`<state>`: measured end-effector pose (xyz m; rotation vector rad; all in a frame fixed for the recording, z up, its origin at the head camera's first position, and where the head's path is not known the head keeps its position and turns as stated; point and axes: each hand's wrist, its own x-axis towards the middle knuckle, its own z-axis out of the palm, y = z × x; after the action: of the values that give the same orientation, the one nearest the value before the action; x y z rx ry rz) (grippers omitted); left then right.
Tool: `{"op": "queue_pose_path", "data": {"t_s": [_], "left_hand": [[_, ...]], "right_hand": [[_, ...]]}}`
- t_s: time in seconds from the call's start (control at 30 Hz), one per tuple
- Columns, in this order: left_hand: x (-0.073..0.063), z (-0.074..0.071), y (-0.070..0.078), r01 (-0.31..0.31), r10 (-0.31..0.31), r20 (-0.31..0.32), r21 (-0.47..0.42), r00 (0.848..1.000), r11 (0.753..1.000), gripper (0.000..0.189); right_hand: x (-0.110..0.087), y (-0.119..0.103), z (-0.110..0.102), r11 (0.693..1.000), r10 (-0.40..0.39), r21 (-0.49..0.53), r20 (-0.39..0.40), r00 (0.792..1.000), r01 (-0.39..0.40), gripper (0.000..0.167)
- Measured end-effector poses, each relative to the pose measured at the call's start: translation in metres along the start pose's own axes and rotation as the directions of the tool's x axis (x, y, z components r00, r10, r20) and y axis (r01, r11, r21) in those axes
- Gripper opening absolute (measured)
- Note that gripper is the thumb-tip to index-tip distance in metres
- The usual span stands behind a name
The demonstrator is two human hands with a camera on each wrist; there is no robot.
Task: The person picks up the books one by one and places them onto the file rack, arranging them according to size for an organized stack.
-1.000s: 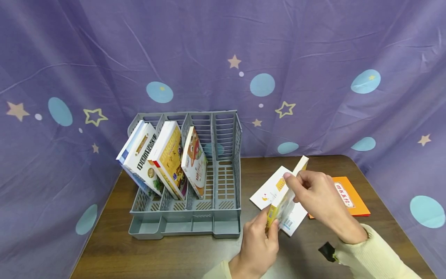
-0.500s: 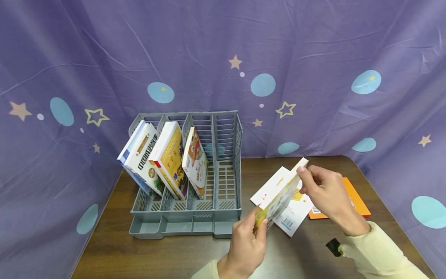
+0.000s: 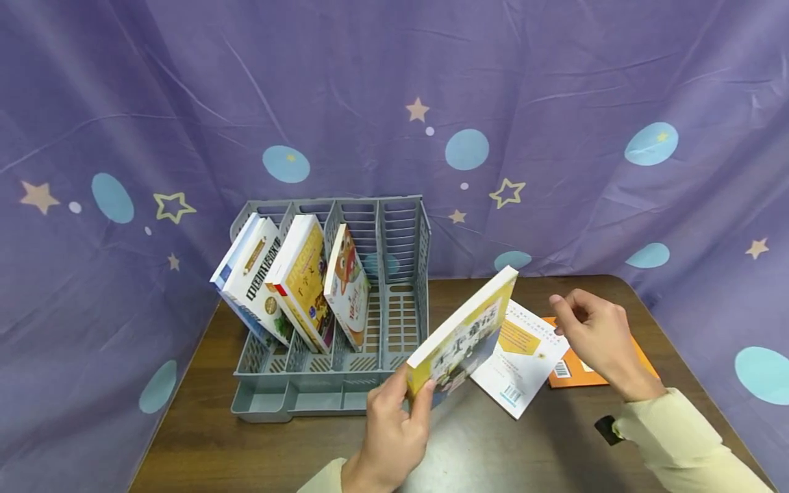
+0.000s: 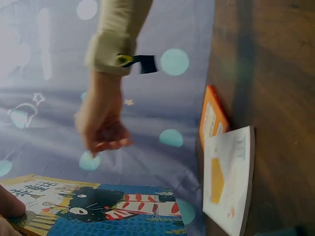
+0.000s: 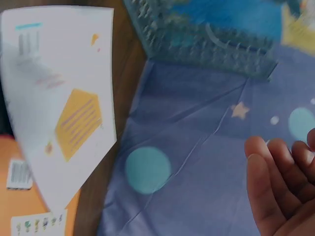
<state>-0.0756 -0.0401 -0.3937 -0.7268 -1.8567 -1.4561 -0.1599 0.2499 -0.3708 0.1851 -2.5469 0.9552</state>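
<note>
In the head view my left hand grips a yellow and blue picture book by its lower left corner, tilted above the table. A black cat in red and white stripes shows on its cover in the left wrist view. My right hand is off the book, with loosely bent fingers and nothing in them. Beneath it lie a white book and an orange book, which the white one partly overlaps. To the left stands a grey book rack.
In the rack lean a white book beside a blue one, a thick yellow book and a thinner book with an orange cartoon. Small trays line the rack's front. A purple curtain hangs behind the wooden table.
The yellow and blue book has moved left in my left hand and turned its cover more toward view. My right hand has let go of its upper end and shifted right.
</note>
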Motion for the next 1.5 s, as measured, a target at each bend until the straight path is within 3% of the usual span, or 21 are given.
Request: {"op": "queue_pose_path", "data": {"t_s": [0.13, 0.27, 0.43, 0.73, 0.9, 1.03, 1.13, 1.27, 1.37, 1.5], "left_hand": [[0.008, -0.018, 0.004, 0.053, -0.053, -0.019, -0.031, 0.998, 0.998, 0.037], [0.016, -0.040, 0.005, 0.062, -0.064, -0.064, -0.037, 0.996, 0.997, 0.037], [0.021, -0.063, 0.004, 0.075, -0.069, -0.138, 0.043, 0.988, 0.996, 0.036], [0.019, -0.085, -0.003, 0.150, -0.123, -0.249, 0.093, 0.961, 0.984, 0.036], [0.017, -0.090, -0.008, 0.231, -0.188, -0.328, 0.097, 0.926, 0.968, 0.029], [0.016, -0.092, -0.015, 0.245, -0.198, -0.353, 0.093, 0.914, 0.965, 0.030], [0.016, -0.093, -0.020, 0.247, -0.188, -0.382, 0.111, 0.905, 0.963, 0.030], [0.015, -0.093, -0.026, 0.280, -0.191, -0.449, 0.141, 0.873, 0.950, 0.026], [0.014, -0.091, -0.031, 0.301, -0.197, -0.486, 0.144, 0.851, 0.943, 0.024], [0.014, -0.089, -0.040, 0.315, -0.215, -0.502, 0.122, 0.838, 0.941, 0.024]], "right_hand": [[0.002, 0.020, 0.002, 0.998, 0.038, -0.041, -0.002, 0.999, -0.038, 0.034], [0.002, 0.040, 0.006, 0.994, 0.080, -0.073, 0.026, 0.996, -0.078, 0.034], [0.000, 0.063, 0.014, 0.986, 0.119, -0.126, 0.053, 0.992, -0.111, 0.031], [-0.001, 0.088, 0.029, 0.966, 0.197, -0.195, 0.129, 0.972, -0.170, 0.029], [-0.001, 0.095, 0.034, 0.950, 0.256, -0.235, 0.207, 0.944, -0.206, 0.027], [-0.001, 0.102, 0.039, 0.937, 0.295, -0.270, 0.262, 0.919, -0.223, 0.037], [-0.001, 0.106, 0.043, 0.923, 0.346, -0.288, 0.329, 0.878, -0.256, 0.057], [-0.003, 0.112, 0.049, 0.899, 0.406, -0.336, 0.401, 0.821, -0.280, 0.080], [-0.004, 0.117, 0.052, 0.886, 0.432, -0.368, 0.425, 0.795, -0.284, 0.090], [-0.006, 0.121, 0.056, 0.871, 0.464, -0.389, 0.446, 0.765, -0.301, 0.100]]}}
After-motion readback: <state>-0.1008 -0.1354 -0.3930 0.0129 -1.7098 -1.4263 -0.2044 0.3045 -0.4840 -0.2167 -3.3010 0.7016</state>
